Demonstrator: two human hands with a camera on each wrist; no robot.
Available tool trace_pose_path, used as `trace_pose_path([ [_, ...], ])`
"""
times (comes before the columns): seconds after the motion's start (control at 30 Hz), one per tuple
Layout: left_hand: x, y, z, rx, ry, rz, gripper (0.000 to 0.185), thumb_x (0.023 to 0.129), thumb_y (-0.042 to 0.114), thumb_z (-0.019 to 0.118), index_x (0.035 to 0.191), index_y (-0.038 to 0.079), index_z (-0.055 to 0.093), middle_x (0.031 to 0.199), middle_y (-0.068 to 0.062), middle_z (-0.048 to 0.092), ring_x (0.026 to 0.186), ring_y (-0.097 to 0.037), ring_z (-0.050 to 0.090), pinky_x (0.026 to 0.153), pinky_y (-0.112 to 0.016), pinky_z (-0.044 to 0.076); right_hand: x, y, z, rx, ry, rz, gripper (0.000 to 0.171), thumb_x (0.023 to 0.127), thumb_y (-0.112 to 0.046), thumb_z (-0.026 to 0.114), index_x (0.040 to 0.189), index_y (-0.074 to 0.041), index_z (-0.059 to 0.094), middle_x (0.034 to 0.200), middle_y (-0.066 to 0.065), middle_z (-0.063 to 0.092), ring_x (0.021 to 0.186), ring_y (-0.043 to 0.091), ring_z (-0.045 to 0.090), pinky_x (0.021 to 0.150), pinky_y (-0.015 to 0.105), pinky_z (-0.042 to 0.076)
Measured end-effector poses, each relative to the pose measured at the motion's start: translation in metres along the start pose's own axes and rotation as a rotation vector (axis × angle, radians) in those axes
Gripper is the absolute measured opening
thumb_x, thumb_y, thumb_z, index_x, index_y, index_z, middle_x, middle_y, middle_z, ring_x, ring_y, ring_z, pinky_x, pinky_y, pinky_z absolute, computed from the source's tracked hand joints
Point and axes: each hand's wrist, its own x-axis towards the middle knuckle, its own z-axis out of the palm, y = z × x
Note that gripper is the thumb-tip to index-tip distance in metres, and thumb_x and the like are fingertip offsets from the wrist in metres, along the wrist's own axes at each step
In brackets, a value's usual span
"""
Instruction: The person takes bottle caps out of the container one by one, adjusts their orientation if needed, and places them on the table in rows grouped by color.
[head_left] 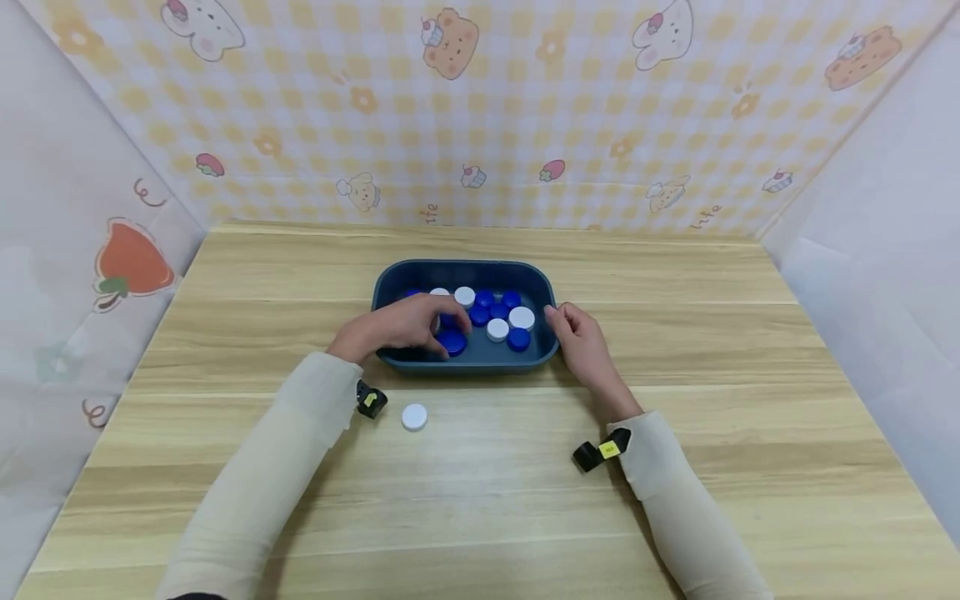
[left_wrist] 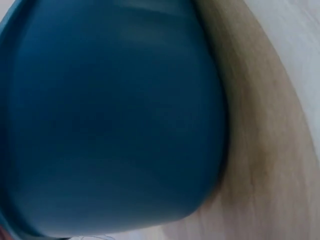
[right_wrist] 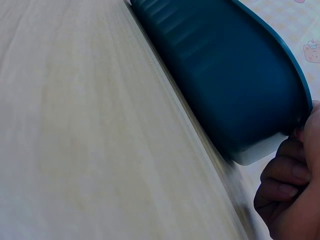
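Observation:
A dark blue plastic bin (head_left: 495, 360) holds several blue and white bottle caps. Inside its left part, my left hand (head_left: 408, 322) has thumb and fingers curved about a large blue bottle cap (head_left: 452, 341), touching its edges. My right hand (head_left: 583, 342) pinches the bin's right rim, with the thumb at the inner side and the other fingers curled below, as the right wrist view shows beside the bin wall (right_wrist: 240, 75). The left wrist view is filled by the bin's outer wall (left_wrist: 115, 120); the left fingers are hidden there.
One white bottle cap (head_left: 414, 417) lies on the wooden table (head_left: 480, 508) in front of the bin. A yellow checked cloth (head_left: 495, 125) with cartoon prints hangs behind the table. White cloths (head_left: 67, 208) stand at both sides.

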Motion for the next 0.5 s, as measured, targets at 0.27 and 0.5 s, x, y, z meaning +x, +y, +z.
trace_pose_path([
  [0.27,0.0036,-0.0045,0.0032,0.071,-0.031,0.022,0.04,0.077,0.006,0.08,0.112,0.019,0.067,0.122,0.001,0.052,0.096,-0.023,0.05,0.083,-0.035,0.043,-0.0006,-0.0052,-0.001,-0.003,-0.017,0.014,0.043,0.101,-0.035,0.048,0.076,0.001,0.047,0.067,0.006,0.039,0.066,0.022,0.043,0.056,0.026,0.028],
  [0.5,0.0071,-0.0045,0.0038,0.142,-0.029,0.011,0.042,0.076,0.002,0.08,0.112,0.02,0.068,0.118,0.001,0.052,0.102,-0.022,0.049,0.089,-0.037,0.041,0.0017,-0.0003,-0.0024,0.011,-0.029,0.034,0.04,0.101,-0.032,0.049,0.077,0.001,0.048,0.068,0.005,0.04,0.068,0.022,0.044,0.056,0.026,0.028],
])
